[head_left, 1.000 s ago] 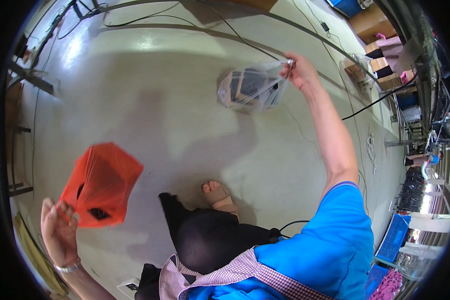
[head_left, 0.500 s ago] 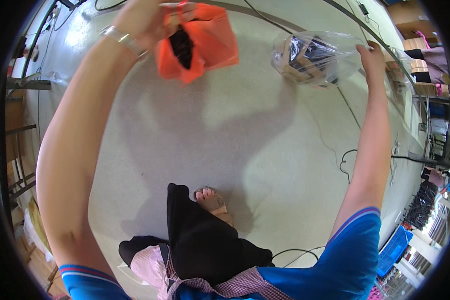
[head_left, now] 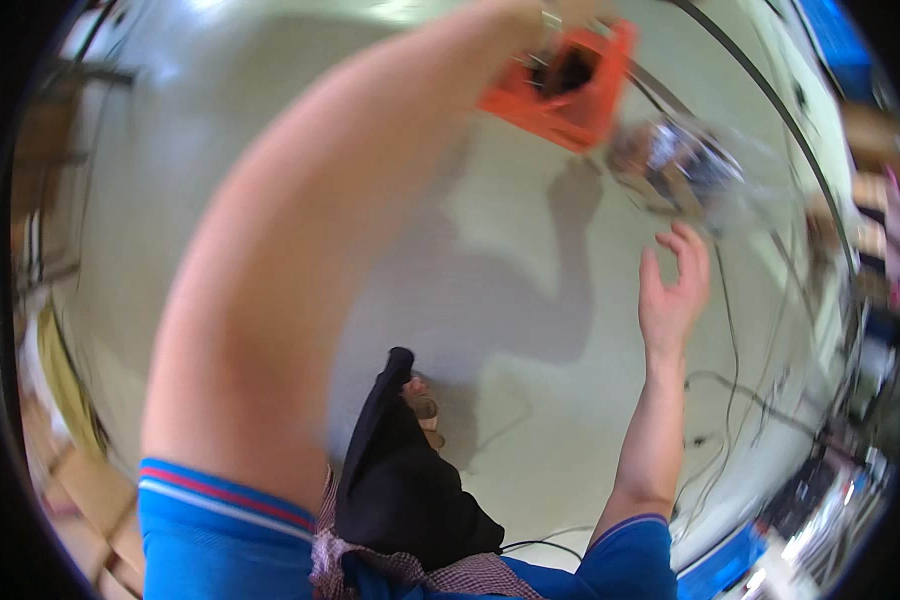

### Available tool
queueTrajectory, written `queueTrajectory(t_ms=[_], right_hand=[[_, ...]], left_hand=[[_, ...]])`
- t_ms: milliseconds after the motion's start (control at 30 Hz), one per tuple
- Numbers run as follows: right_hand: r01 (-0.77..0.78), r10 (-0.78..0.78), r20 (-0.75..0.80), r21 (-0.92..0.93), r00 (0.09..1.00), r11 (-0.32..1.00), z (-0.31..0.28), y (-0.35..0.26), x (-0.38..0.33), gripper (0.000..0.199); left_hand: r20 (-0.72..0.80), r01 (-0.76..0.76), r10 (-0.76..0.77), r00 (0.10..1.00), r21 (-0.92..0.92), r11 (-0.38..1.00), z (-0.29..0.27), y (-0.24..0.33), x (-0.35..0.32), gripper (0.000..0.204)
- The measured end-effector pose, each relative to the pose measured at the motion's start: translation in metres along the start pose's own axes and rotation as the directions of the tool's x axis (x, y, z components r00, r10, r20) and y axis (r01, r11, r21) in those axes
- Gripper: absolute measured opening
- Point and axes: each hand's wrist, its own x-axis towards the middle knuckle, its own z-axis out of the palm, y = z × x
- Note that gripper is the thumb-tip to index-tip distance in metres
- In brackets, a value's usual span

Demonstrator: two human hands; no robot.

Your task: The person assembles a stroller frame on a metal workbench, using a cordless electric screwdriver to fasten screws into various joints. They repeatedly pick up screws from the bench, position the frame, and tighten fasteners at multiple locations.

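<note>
Far ahead, my left hand [head_left: 570, 12] is closed at the top of an orange plastic bag [head_left: 560, 128]; the picture's upper edge cuts part of the hand off. Dark contents [head_left: 568, 72] show through the bag's mouth. To the right of it a clear plastic bag [head_left: 695, 165] holds brown and dark shiny things, blurred by motion. My right hand [head_left: 676, 292] is just on the near side of the clear bag, apart from it, with fingers spread and curved and nothing in them.
Dark cables [head_left: 730, 330] run over the pale floor [head_left: 530, 400] at the right. Cardboard boxes [head_left: 95, 490] lie at the lower left. A blue crate [head_left: 720, 565] and blurred clutter are at the lower right. My foot [head_left: 423, 405] shows beside black cloth.
My left hand has swung right with the orange bag, bringing it beside the clear bag. My right hand has let go of the clear bag and drawn back toward me. The view has shifted.
</note>
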Motion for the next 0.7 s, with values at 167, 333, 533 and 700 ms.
queueTrajectory(t_ms=[167, 333, 533, 700], right_hand=[[0.046, -0.128, 0.243, 0.317, 0.962, 0.947, 0.072, -0.065, -0.047, 0.023], [0.088, -0.429, 0.645, 0.490, 0.633, 0.867, 0.147, -0.127, -0.135, 0.020], [0.396, -0.772, 0.586, 0.666, 0.246, 0.632, 0.206, -0.242, -0.134, 0.018], [0.553, -0.790, 0.562, 0.589, 0.243, 0.589, 0.223, -0.340, -0.141, 0.022]], left_hand=[[0.198, 0.631, -0.603, 0.773, -0.340, 0.697, -0.127, 0.059, -0.194, 0.053], [0.289, 0.848, -0.843, 0.453, 0.153, 0.508, -0.233, 0.083, -0.598, 0.047], [0.190, 0.646, -0.710, -0.678, 0.616, -0.452, -0.277, 0.323, -0.948, 0.087], [-0.021, 0.568, -0.648, -0.761, 0.461, -0.682, -0.188, 0.407, -1.054, 0.060]])
